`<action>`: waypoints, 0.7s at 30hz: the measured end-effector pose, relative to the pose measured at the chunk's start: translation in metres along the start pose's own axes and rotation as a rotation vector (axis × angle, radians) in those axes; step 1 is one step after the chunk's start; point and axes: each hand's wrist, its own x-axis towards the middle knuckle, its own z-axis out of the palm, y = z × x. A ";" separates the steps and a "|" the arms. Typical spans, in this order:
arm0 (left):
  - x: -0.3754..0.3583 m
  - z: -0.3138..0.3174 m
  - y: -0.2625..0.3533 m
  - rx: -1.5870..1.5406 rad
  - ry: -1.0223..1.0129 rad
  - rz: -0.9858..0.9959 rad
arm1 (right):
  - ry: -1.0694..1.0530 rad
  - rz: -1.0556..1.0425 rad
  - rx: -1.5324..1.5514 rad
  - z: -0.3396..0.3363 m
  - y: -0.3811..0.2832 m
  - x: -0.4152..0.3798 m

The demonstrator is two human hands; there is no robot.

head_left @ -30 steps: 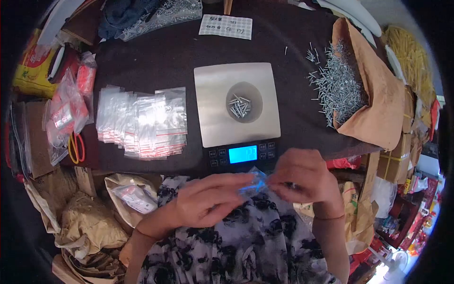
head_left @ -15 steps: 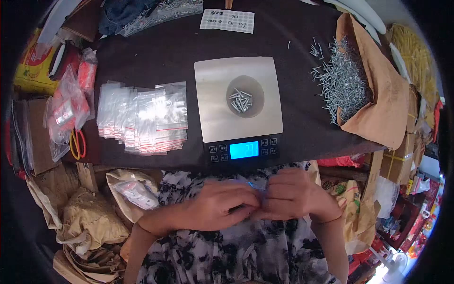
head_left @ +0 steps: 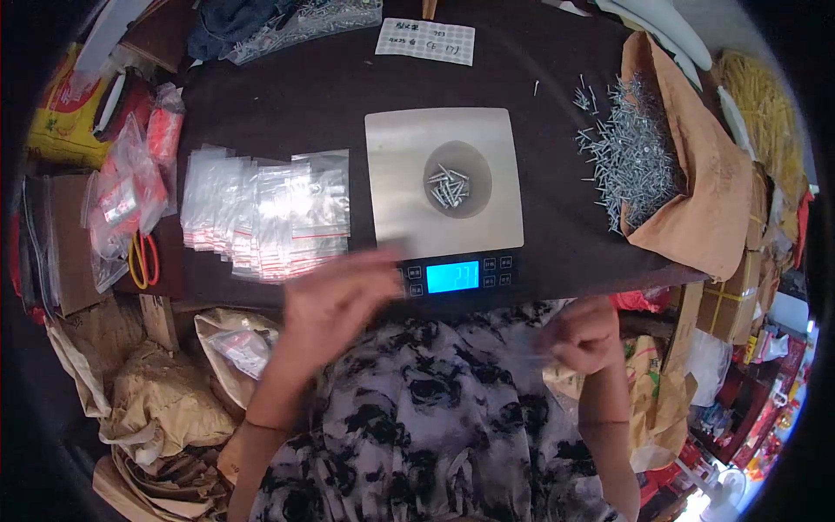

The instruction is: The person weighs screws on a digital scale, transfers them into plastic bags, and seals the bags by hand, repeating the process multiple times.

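Note:
My left hand [head_left: 337,304] is smeared by motion at the table's front edge, between the plastic bags and the scale; its fingers are too blurred to read. Over the right side of my lap, my right hand [head_left: 584,335] is curled closed, and what it holds, if anything, is hidden. A round dish [head_left: 477,198] with several screws [head_left: 449,187] stands on the silver scale [head_left: 396,157], whose blue display [head_left: 453,276] is lit. Overlapping clear zip bags [head_left: 304,196] with red strips lie left of the scale.
A heap of screws [head_left: 631,157] spills from a brown paper bag [head_left: 709,183] at the right. A label sheet [head_left: 425,42] lies at the back. Red packets [head_left: 164,130] and yellow and red rings [head_left: 143,261] are at the left. Paper sacks [head_left: 170,400] stand below the table.
My hands, together over my lap before, are now apart. The left has moved up and left to the table edge, the right has moved to the right. The whole view has shifted slightly.

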 end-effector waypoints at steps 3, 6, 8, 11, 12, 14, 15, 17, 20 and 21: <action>0.014 -0.021 -0.028 0.532 0.157 0.092 | -0.051 0.308 -0.086 -0.027 0.002 -0.015; 0.014 -0.031 -0.062 0.654 0.112 0.118 | 0.222 0.469 -0.476 -0.035 0.002 -0.006; 0.012 -0.033 -0.078 0.588 0.136 0.146 | 0.542 0.368 -0.842 -0.046 0.018 0.001; 0.008 -0.027 -0.076 0.483 0.276 0.075 | 0.649 0.270 -1.376 -0.077 0.029 0.007; 0.006 -0.025 -0.077 0.429 0.325 0.039 | 0.635 0.277 -1.437 -0.083 0.032 0.012; 0.005 -0.024 -0.076 0.382 0.371 -0.006 | 0.605 0.295 -1.555 -0.091 0.040 0.019; 0.005 -0.023 -0.076 0.358 0.394 -0.028 | 0.615 0.325 -1.486 -0.099 0.048 0.022; 0.007 -0.025 -0.076 0.380 0.400 -0.003 | 0.633 0.381 -1.347 -0.114 0.063 0.026; 0.007 -0.031 -0.068 0.420 0.429 0.010 | 0.746 0.385 -1.026 -0.117 0.049 0.040; 0.007 -0.033 -0.062 0.432 0.439 0.011 | 0.761 0.372 -0.986 -0.117 0.046 0.043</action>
